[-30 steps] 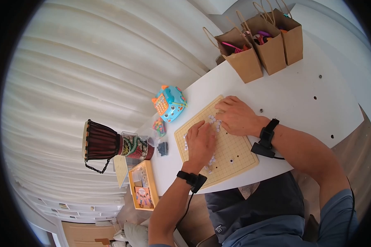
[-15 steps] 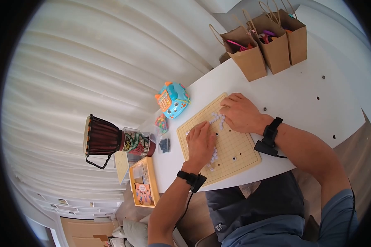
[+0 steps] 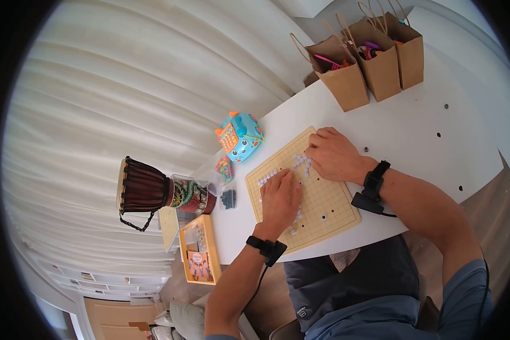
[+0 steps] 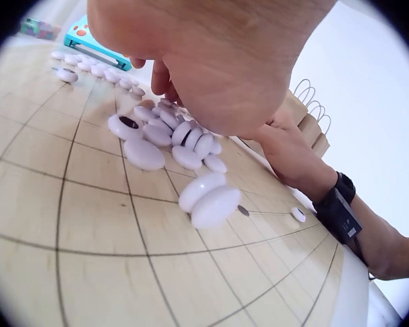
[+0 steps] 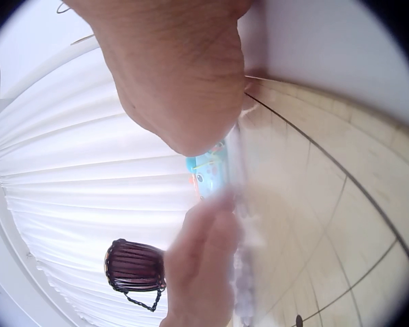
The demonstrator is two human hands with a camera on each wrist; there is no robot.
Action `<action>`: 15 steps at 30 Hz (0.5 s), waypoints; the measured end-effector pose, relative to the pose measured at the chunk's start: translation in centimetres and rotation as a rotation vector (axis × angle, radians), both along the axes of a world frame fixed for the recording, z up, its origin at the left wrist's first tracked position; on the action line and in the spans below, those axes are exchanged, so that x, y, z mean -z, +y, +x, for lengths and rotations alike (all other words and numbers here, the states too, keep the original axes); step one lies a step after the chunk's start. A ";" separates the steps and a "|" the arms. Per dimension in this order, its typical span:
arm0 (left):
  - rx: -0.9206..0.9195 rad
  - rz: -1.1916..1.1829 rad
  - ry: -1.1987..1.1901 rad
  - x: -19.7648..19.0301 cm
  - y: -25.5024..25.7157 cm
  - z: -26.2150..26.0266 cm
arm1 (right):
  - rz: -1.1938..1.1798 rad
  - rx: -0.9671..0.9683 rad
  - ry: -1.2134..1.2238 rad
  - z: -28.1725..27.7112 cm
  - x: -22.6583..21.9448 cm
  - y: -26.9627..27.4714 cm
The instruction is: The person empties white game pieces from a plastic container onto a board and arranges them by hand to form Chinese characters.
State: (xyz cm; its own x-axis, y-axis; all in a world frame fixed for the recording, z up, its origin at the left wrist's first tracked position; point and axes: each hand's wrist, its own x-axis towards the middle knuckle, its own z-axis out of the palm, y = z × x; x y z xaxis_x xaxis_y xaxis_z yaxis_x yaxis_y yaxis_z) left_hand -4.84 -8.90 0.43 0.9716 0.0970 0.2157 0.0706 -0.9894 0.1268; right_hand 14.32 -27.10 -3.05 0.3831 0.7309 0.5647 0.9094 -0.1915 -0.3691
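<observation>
White stones [image 3: 300,160] lie between the loose left hand [image 3: 281,198] and right hand [image 3: 336,156], whose grip I can't tell. More show past the left fingers than before.

Head view: off-white curtain [image 3: 124,85] filled most of the left side, hung in long, deep folds. Grey wall [image 3: 307,28] showed past its end at the top. White table [image 3: 391,130] took the middle and right, smooth top, curved front edge. Wood-look floor [image 3: 487,195], grey-brown, visible beyond the table's right corner. Lower left, far off: low white shelves [image 3: 96,280] with a few small items, too small to identify; tan door-like panel [image 3: 110,317]; grey cushion [image 3: 188,317] near it. Light was soft and pale; right wrist view had the curtain nearly blown out white.
</observation>
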 end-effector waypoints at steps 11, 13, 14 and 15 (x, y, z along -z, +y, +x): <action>0.011 0.003 -0.013 0.1 0.2 0.3 | -0.009 0.000 0.003 0.0 -0.1 0.0; 0.005 0.010 -0.013 0.2 0.1 0.5 | -0.001 -0.001 0.006 0.0 -0.1 -0.1; 0.001 0.001 -0.007 0.2 0.1 0.5 | -0.009 0.001 0.004 -0.1 -0.2 -0.1; -0.004 -0.009 -0.001 0.2 0.1 0.5 | -0.018 0.003 0.001 0.0 -0.1 -0.1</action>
State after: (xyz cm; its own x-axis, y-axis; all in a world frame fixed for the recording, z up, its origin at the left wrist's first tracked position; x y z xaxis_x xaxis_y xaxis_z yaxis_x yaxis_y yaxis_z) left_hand -4.31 -8.76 0.22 0.9709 0.1026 0.2163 0.0743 -0.9880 0.1354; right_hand 14.27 -27.19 -2.93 0.3854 0.7398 0.5514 0.9087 -0.2003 -0.3663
